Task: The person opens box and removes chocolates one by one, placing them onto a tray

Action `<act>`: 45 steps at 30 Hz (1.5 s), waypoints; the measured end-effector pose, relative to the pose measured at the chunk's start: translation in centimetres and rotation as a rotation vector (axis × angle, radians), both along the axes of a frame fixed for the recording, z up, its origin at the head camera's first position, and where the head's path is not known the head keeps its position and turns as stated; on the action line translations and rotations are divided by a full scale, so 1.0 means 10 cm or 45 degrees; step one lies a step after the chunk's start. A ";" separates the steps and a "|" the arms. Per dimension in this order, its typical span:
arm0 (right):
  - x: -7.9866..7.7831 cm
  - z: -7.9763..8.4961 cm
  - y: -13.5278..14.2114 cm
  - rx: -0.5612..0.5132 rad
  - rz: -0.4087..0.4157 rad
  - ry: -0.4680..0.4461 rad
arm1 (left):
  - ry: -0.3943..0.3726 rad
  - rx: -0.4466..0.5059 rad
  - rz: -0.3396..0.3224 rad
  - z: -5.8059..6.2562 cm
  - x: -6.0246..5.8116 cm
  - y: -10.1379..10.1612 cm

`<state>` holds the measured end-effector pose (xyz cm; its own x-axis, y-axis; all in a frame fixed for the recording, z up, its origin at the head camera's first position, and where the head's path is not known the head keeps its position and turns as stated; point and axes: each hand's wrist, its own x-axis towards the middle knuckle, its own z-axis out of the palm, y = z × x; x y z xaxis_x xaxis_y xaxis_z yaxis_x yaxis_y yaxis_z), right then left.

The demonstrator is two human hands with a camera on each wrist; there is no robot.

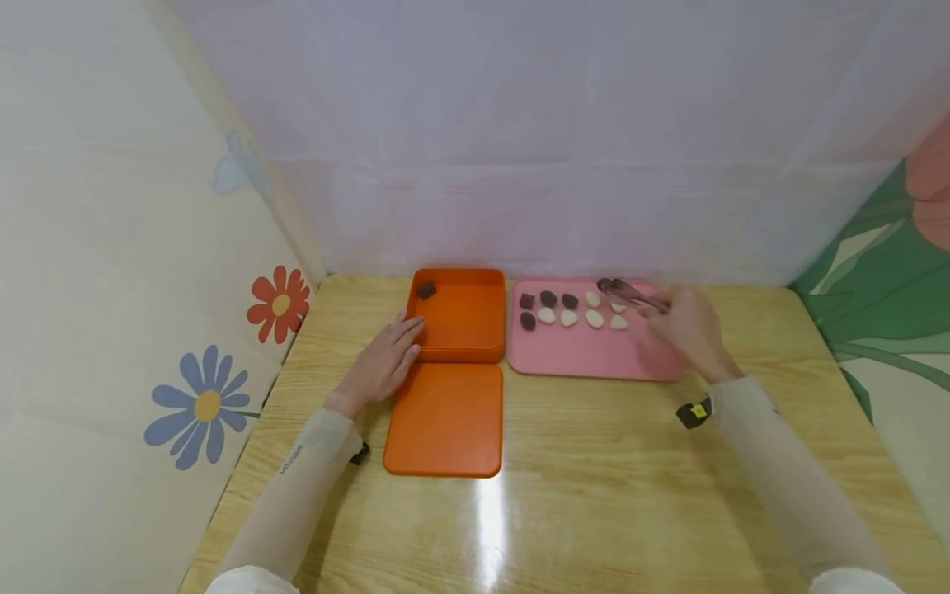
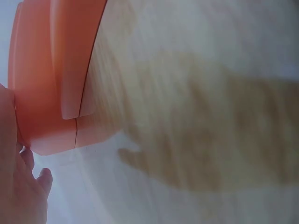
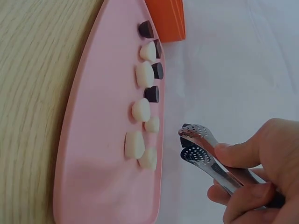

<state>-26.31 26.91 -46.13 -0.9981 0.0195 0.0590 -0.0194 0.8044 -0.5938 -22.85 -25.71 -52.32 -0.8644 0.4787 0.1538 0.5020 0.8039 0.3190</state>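
Note:
My right hand (image 1: 686, 330) grips a pair of metal tongs (image 3: 224, 175) with perforated ends, held above the far right of the pink tray (image 1: 571, 355). Between the tong ends sits a dark chocolate piece (image 3: 185, 139). Several dark chocolates (image 1: 548, 299) and white chocolates (image 1: 594, 318) lie in two rows on the tray. At the left, my left hand (image 1: 380, 363) rests with extended fingers against the side and rim of an orange box (image 1: 460, 356). One dark chocolate (image 1: 426, 289) lies in that box's far left corner.
A flat orange lid (image 1: 445, 421) lies on the wooden table (image 1: 594, 487) in front of the box. A pale cloth wall (image 1: 475, 165) rises close behind the box and tray. Flower-patterned panels (image 1: 206, 404) stand along both sides.

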 end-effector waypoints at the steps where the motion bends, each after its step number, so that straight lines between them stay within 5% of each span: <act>1: 0.01 -0.01 0.03 0.007 -0.003 0.010 | -0.001 -0.001 0.001 0.00 0.00 0.00; 32: 0.06 -0.36 0.47 0.114 -0.086 -0.101 | -0.037 -0.024 0.034 0.02 0.03 0.02; 45: 0.06 -0.29 0.44 0.105 -0.096 -0.109 | -0.030 -0.011 0.027 0.03 0.02 0.02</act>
<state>-25.68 31.29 -49.07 -0.9954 0.0933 -0.0222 0.0912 0.8477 -0.5226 -22.62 -25.52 -52.04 -0.8777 0.4614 0.1294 0.4772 0.8171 0.3234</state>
